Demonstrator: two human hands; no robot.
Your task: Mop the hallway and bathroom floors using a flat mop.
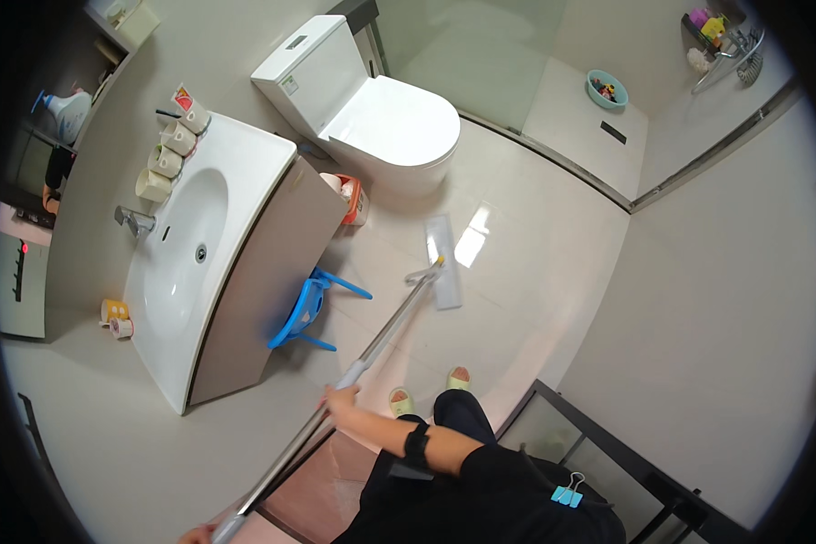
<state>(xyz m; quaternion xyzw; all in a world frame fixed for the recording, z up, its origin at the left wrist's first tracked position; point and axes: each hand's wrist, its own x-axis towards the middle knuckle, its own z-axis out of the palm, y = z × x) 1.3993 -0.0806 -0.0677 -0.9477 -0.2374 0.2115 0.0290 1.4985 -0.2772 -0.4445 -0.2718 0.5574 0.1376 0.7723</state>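
A flat floor mop has its long metal pole (397, 318) slanting from lower left up to the floor. My right hand (341, 400) is closed round the pole near its grey collar, with a black band on that forearm. At the bottom left edge, my left hand (198, 534) grips the pole's upper end and is partly cut off. The rectangular mop head (443, 272) lies flat on the pale tiled floor (517, 231). A blue child's chair or stool (302, 316) stands left of the pole, beside the vanity cabinet (272, 272).
A white toilet (394, 122) stands ahead, with an orange waste bin (358, 204) beside it. The washbasin (183, 292) holds several cups (166, 160) along its edge. A glass shower screen (462, 54) and threshold (551, 156) lie at right. A teal basin (594, 97) sits inside the shower.
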